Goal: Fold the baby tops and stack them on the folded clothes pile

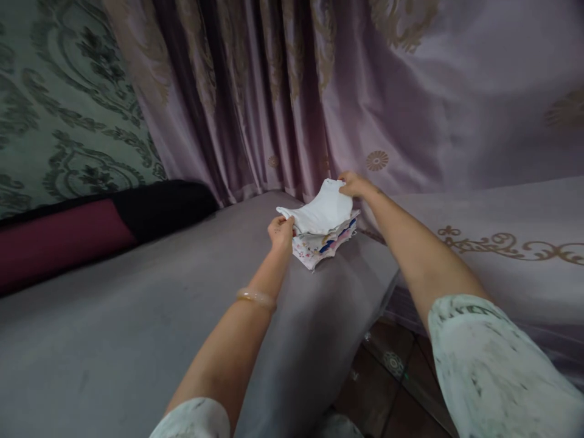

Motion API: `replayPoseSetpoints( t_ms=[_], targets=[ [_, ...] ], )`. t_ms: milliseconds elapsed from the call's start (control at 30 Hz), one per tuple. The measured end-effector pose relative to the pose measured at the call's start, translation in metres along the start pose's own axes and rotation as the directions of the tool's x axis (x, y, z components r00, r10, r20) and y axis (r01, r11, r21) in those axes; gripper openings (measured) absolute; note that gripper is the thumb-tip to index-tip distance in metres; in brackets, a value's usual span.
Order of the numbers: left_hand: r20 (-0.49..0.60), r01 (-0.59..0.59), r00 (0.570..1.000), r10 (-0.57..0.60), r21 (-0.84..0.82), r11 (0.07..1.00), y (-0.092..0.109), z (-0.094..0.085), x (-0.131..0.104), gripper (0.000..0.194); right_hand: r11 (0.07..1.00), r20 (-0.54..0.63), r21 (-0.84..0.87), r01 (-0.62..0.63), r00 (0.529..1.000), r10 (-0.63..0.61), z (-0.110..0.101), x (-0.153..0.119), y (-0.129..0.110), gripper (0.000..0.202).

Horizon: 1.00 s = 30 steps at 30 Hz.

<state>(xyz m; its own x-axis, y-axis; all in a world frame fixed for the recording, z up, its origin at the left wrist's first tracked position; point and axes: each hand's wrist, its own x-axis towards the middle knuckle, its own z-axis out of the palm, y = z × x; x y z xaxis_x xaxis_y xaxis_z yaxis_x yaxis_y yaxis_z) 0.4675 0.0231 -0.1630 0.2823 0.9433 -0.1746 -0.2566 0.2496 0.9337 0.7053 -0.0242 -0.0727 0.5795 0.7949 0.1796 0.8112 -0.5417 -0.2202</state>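
A small white cloth garment [325, 208], which looks like a pair of underpants, is stretched between my two hands. My left hand [280, 231] has its fingers closed on the near left corner. At the far right corner, my right hand [356, 184] pinches the edge. Right beneath the white garment lies a stack of folded garments [312, 250] with floral, blue and pink patterns. The stack rests on the grey sofa seat [228, 261], near its right end. Whether the white garment touches the stack I cannot tell.
Purple curtains [292, 140] with gold patterns hang behind the seat. A black and dark red cushion or backrest [123, 225] runs along the left, below green patterned wallpaper [86, 115]. Past the seat's right edge is a dark tiled floor [374, 383].
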Motion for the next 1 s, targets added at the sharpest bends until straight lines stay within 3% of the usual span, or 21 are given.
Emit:
replayPoseSetpoints(
  t_ms=[133,300,567,867,933,1000],
  targets=[
    [-0.004,0.071,0.997,-0.072,-0.124,0.990,-0.016,0.019,0.000,0.011,0.997,-0.041,-0.074,-0.016,0.999,0.013,-0.004,0.004,0.007,0.046],
    [0.018,0.112,0.994,-0.110,-0.207,0.972,-0.030,0.027,0.002,0.019,0.996,-0.057,-0.093,-0.015,0.998,0.010,-0.001,0.006,0.013,0.047],
    [0.026,0.201,0.979,-0.201,-0.243,0.949,-0.046,0.025,0.001,0.011,0.995,-0.071,-0.097,-0.008,0.998,0.001,0.018,0.010,0.026,0.046],
    [0.012,0.163,0.986,-0.164,-0.192,0.968,-0.063,0.017,0.010,0.016,0.993,-0.129,-0.119,0.010,0.991,-0.025,0.045,0.010,0.039,0.044],
    [0.003,0.160,0.987,-0.162,-0.172,0.972,-0.068,0.016,0.010,0.023,0.989,-0.165,-0.148,0.014,0.986,-0.039,0.052,0.007,0.041,0.042],
    [-0.003,0.141,0.990,-0.143,-0.157,0.977,-0.071,0.015,0.009,0.044,0.984,-0.184,-0.180,0.008,0.982,-0.042,0.060,0.004,0.043,0.041]
  ],
)
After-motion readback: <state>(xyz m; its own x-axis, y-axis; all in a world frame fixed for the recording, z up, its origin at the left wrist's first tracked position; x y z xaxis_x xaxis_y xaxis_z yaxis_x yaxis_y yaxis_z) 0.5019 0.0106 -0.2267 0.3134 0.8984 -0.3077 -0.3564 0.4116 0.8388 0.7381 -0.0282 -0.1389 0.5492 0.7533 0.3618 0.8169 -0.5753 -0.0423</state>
